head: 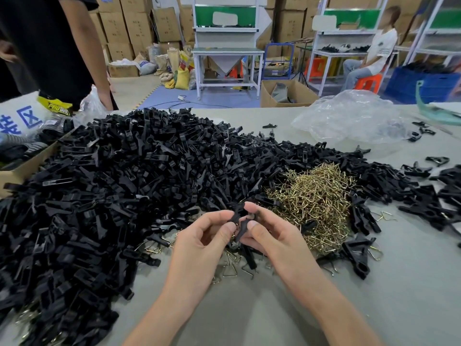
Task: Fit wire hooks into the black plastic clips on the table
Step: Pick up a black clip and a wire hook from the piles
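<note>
Black plastic clip point(240, 222) sits pinched between the curled fingertips of the left hand point(199, 243) and right hand point(272, 236), brass wire hooks point(314, 203) heaped at two o'clock.

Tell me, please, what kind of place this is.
Most likely a small factory or packing workshop: a huge pile of black clips and a heap of wire hooks lie on the table, stacked cardboard boxes line the back wall, and white workbenches stand behind.

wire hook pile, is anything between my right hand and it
Nothing visible. The wire hook pile lies uncovered just beyond the right hand, which with the left hand pinches a black clip.
</note>
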